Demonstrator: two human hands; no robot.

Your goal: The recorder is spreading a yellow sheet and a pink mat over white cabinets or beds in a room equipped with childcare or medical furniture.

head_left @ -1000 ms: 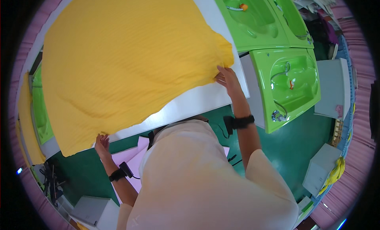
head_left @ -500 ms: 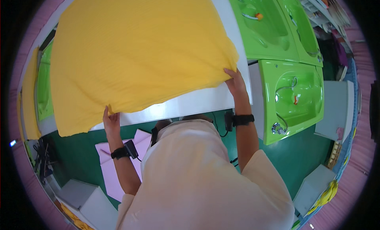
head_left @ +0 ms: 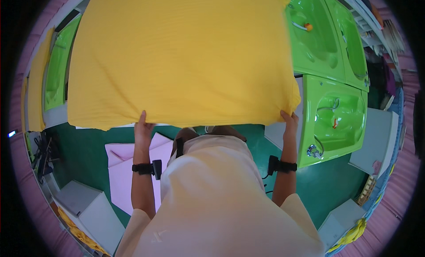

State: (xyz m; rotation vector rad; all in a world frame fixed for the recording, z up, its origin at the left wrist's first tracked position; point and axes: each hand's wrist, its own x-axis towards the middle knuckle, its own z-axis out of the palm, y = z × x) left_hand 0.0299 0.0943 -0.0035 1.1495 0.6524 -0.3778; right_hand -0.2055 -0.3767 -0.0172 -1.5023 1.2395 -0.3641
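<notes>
A large yellow cloth (head_left: 186, 57) spreads over the white table (head_left: 82, 127) in front of me, its near edge reaching past the tabletop. My left hand (head_left: 144, 129) pinches that near edge toward the left, and small creases run out from the fingers. At the near right corner my right hand (head_left: 290, 120) grips the cloth, with a loose fold hanging beside it. Both forearms carry black wrist straps with small boxes. Most of the tabletop is hidden beneath the cloth.
Green basins with hoses, including the near-right basin (head_left: 335, 119), stand on the right. Another green basin (head_left: 57, 71) is at far left. A folded pink mat (head_left: 121, 177) lies on the green floor. White cabinets (head_left: 90, 212) flank me on both sides.
Both hands have moved right, the right one also toward me. The cloth's near edge has come nearer and straightened, now covering nearly all of the table's front and right side.
</notes>
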